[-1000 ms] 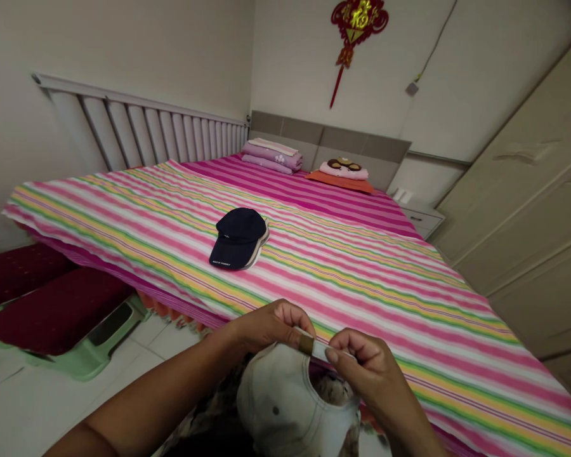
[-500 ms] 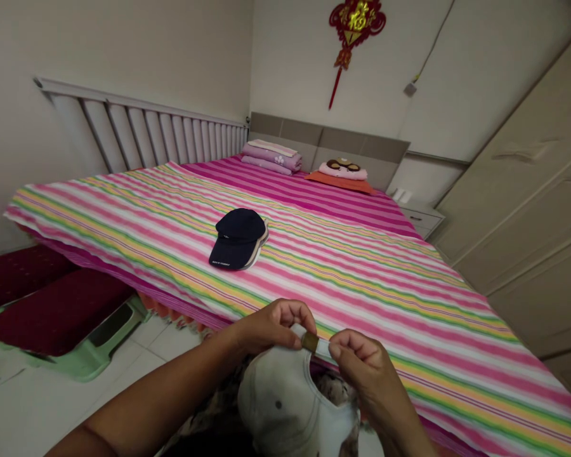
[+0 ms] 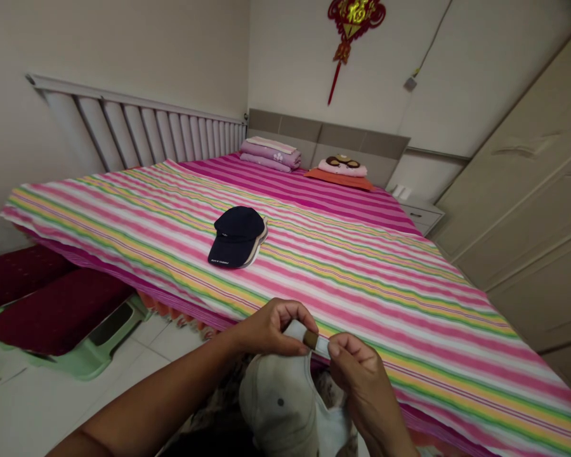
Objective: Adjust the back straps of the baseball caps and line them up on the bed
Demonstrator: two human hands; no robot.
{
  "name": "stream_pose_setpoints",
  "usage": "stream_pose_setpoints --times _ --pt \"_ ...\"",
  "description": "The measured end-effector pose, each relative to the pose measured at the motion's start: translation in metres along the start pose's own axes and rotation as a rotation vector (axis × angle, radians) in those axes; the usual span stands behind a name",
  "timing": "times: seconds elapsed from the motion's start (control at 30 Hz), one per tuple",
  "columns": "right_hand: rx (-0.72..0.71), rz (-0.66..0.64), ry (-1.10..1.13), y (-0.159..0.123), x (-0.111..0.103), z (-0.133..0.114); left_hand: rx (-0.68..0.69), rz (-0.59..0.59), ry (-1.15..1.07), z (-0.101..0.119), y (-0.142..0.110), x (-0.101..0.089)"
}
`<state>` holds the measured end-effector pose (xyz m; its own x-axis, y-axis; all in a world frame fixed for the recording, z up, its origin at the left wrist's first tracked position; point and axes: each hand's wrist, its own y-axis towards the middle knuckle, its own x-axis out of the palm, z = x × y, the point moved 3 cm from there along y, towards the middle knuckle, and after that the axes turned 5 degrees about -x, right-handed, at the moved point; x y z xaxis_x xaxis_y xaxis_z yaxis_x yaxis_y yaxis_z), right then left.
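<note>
A white cap hangs in front of me at the bottom of the view, its back opening facing up. My left hand pinches the cap's back strap beside a small brass buckle. My right hand pinches the other end of the same strap, fingers closed on it. Both hands are just in front of the near edge of the bed. A dark navy cap lies on top of a lighter cap in the middle of the striped bedspread, well beyond my hands.
Folded purple bedding and a pink pillow on an orange one lie at the headboard. Dark red cushioned stools stand on the tiled floor at left. A wardrobe lines the right side, with a nightstand beside it.
My hands have closed together a little on the strap, and the white cap has sunk slightly lower. The view shifted a bit; the caps on the bed have not moved.
</note>
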<state>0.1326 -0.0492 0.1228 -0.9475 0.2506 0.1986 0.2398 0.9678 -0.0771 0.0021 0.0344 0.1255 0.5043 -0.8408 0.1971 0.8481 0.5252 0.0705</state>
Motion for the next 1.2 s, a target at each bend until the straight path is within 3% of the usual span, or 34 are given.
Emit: stream_pose_setpoints --times 0.4,0.7,1.2 --pt "-0.048 0.037 -0.051 -0.001 -0.005 0.003 0.039 0.030 0.059 -0.001 -0.001 -0.001" --pt "-0.035 0.032 -0.038 -0.003 -0.004 -0.002 0.169 0.054 0.214 0.007 -0.003 0.002" --pt "0.014 -0.001 0.013 -0.001 -0.002 0.000 0.107 0.067 0.232 0.007 -0.002 0.003"
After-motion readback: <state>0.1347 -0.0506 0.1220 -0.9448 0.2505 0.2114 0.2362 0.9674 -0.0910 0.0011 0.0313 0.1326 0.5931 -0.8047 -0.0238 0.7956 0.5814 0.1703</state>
